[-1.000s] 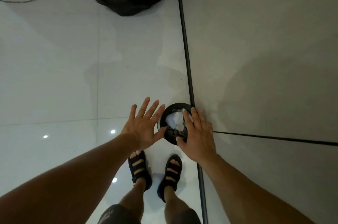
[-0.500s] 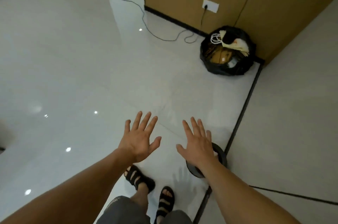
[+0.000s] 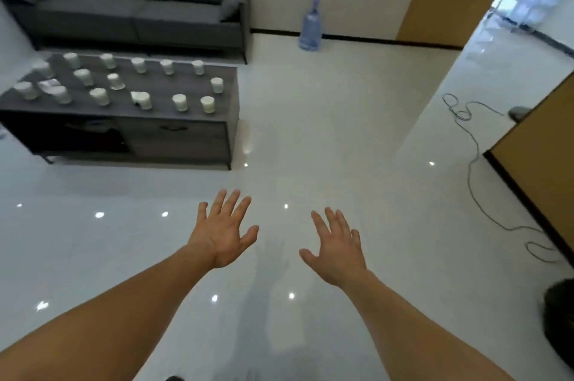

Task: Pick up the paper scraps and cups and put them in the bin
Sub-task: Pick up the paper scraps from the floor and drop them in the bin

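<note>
Change since the earlier frames: the view has swung off the corner and across the room. The small round black bin that was under the right hand is out of frame. Both hands have stayed spread and empty.

1. Left hand (image 3: 222,234): palm down, fingers straight and apart, holding nothing. It is over bare glossy white tiled floor (image 3: 310,132), well short of the table's near right corner.
2. Right hand (image 3: 337,250): the same pose, fingers fanned, nothing in it. It is further right of the table than the left hand.
3. Black bag (image 3: 559,321): a dark rounded shape cut by the frame edge, far right of the table and on the near side.
4. Thin grey cable (image 3: 470,163): loose loops on the floor, well right of the table.
5. Low dark-grey wooden table (image 3: 186,144): ahead and left of both hands, well apart from them.
6. Small white paper cups (image 3: 179,102): about twenty are scattered over the table top, mostly upright. One or two near its left end look tipped or crumpled, but blur prevents telling scraps from cups.
7. Grey fabric sofa (image 3: 130,10): directly behind the table.
8. Large blue plastic water bottle (image 3: 310,31): upright on the floor beyond the table's far right corner, against the wall.
</note>
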Tool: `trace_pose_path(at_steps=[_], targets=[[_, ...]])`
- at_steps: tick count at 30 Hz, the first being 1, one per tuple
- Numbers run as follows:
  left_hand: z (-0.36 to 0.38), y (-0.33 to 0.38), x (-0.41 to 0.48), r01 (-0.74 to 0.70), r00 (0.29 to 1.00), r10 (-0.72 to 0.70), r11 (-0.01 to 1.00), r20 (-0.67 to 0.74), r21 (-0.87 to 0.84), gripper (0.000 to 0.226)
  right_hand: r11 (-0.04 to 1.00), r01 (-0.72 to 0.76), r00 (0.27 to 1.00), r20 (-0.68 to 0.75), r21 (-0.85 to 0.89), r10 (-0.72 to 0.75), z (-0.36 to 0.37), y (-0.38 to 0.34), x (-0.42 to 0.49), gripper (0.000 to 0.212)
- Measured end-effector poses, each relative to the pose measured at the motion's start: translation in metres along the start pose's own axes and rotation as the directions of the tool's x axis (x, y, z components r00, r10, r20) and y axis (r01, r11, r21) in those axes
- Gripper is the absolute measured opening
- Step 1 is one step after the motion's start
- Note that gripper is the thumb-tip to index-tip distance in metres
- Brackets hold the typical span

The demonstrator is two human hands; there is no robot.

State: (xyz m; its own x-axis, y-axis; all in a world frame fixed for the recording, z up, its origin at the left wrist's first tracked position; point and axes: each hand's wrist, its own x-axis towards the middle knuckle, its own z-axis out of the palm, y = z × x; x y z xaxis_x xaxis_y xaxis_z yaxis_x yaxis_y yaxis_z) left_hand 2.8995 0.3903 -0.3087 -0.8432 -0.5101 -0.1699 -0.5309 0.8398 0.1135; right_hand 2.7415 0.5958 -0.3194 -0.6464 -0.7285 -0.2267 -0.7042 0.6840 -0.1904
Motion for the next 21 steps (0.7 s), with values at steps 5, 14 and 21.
trace_pose_path(at_steps=[5, 14, 21], targets=[[-0.026, -0.156, -0.049, 0.238, 0.969, -0.240, 0.970, -0.062, -0.046, 0.074, 0.975, 0.220, 0.975, 0.040, -0.045, -0.218, 0.005, -0.165, 0.054, 0.084], [-0.049, -0.348, -0.122, 0.518, 0.842, -0.535, 0.838, -0.073, -0.170, 0.073, 0.881, 0.465, 0.884, 0.105, -0.092, -0.456, 0.027, -0.401, 0.124, 0.082], [-0.044, -0.453, -0.133, 0.671, 0.724, -0.690, 0.704, 0.000, -0.232, 0.071, 0.780, 0.615, 0.785, 0.189, -0.117, -0.590, 0.054, -0.521, 0.185, 0.082]])
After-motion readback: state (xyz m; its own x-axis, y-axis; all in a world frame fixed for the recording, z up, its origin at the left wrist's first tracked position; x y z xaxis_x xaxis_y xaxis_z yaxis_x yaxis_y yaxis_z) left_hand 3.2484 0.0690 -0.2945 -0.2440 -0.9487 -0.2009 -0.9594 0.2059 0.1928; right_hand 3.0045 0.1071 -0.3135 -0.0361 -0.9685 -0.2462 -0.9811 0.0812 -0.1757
